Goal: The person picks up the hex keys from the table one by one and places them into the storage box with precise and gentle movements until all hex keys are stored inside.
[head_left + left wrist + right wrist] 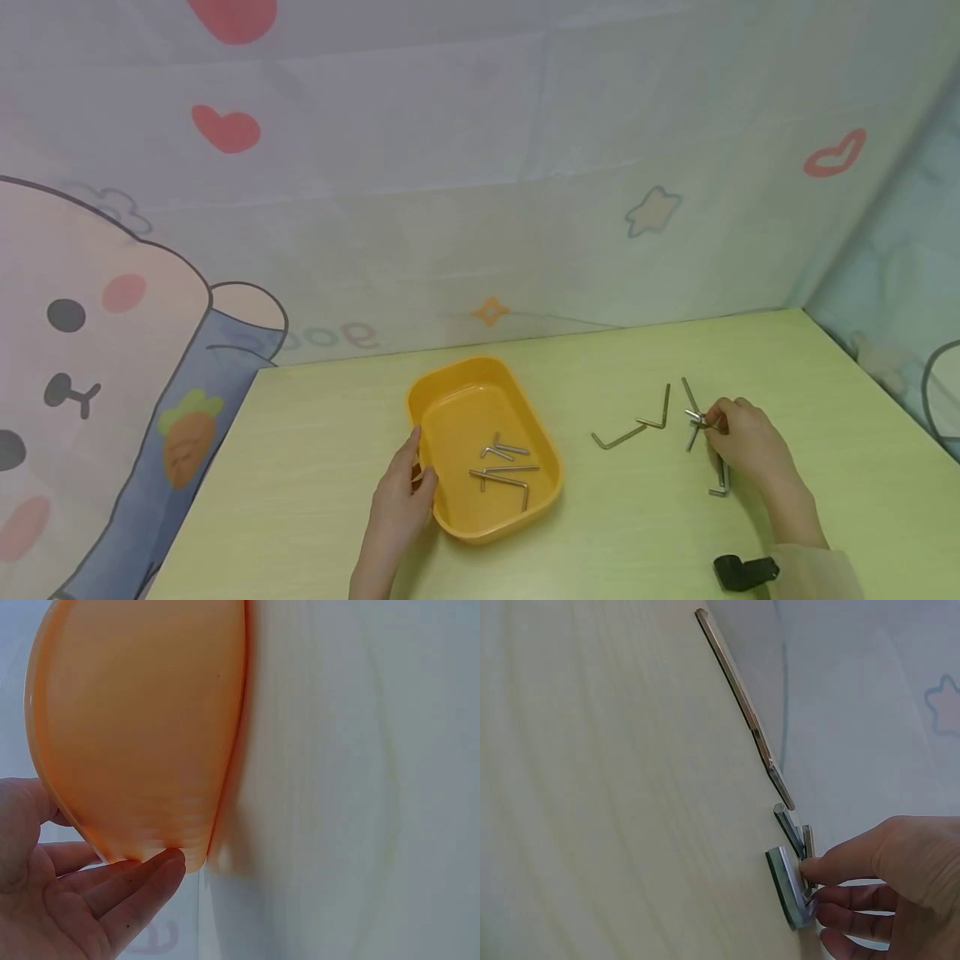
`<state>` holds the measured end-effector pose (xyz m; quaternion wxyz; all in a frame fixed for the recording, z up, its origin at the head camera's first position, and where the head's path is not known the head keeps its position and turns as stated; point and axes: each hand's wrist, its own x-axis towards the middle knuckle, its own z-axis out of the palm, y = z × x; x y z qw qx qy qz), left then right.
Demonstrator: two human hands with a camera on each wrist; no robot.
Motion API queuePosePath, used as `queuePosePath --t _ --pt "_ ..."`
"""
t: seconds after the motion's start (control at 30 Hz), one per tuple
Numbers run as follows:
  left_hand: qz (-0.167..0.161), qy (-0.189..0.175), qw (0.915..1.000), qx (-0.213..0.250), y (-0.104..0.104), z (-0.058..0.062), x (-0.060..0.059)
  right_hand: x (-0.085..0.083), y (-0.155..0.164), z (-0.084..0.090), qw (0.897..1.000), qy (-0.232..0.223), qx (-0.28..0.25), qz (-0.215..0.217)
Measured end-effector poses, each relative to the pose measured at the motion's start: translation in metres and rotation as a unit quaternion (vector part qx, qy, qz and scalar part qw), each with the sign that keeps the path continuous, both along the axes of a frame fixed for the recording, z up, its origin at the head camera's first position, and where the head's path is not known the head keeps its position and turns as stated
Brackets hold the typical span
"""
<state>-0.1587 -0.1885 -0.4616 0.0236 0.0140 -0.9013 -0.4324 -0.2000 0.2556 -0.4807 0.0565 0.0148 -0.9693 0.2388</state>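
Note:
A yellow tray stands on the table with several L-shaped hex keys lying in it. My left hand holds the tray's left side at the rim; in the left wrist view its fingers lie against the outer wall and the thumb tip is hidden behind the rim. Farther right, my right hand pinches a hex key among a small cluster on the table. The right wrist view shows the thumb and index finger closing at those metal keys, partly covering them.
Two loose hex keys lie between the tray and the right hand. Another hex key pair lies beside the right wrist. A black object is at the right sleeve. A printed cloth hangs behind the table.

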Motion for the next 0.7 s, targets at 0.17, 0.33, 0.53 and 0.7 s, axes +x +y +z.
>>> queuePosePath --t 0.17,0.33,0.53,0.7 --pt "0.0 0.003 1.0 -0.001 0.0003 0.0013 0.0008 -0.0008 0.0011 -0.0024 1.0 0.008 0.002 0.001" --pt "0.0 0.002 1.0 -0.003 0.0009 0.0017 0.0022 -0.0007 0.0017 -0.0043 1.0 0.007 -0.002 -0.001" --pt "0.002 0.004 1.0 -0.003 0.0003 0.0015 0.0017 -0.0006 0.0008 -0.0055 1.0 0.012 -0.001 -0.008" --pt "0.005 -0.002 1.0 0.0 -0.0006 0.0008 0.0001 -0.001 0.0012 -0.0056 1.0 0.013 -0.003 -0.005"
